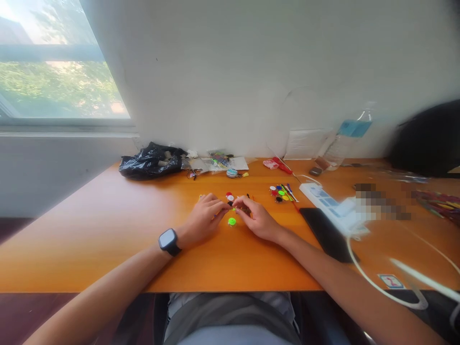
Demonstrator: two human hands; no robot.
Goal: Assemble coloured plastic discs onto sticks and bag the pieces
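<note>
My left hand [209, 212], with a watch [168, 238] on its wrist, and my right hand [256, 218] meet fingertip to fingertip over the middle of the table. Both are pinched closed around something small, with a trace of bright green showing between the fingertips; its kind is too small to make out. Just below the fingers a bright green round piece [232, 222] lies on the wood. Behind the fingertips sit a red round piece [229, 195] and a white one [230, 198], with a black one [230, 203] close by. Other small pieces are partly hidden by my hands.
Coloured round pieces and thin sticks [282, 192] lie beyond my right hand. Farther right are a white power strip [323, 203], a black phone-like slab [325, 234], a cable and a plastic bottle [345, 139]. A black plastic bag [151, 162] rests against the wall.
</note>
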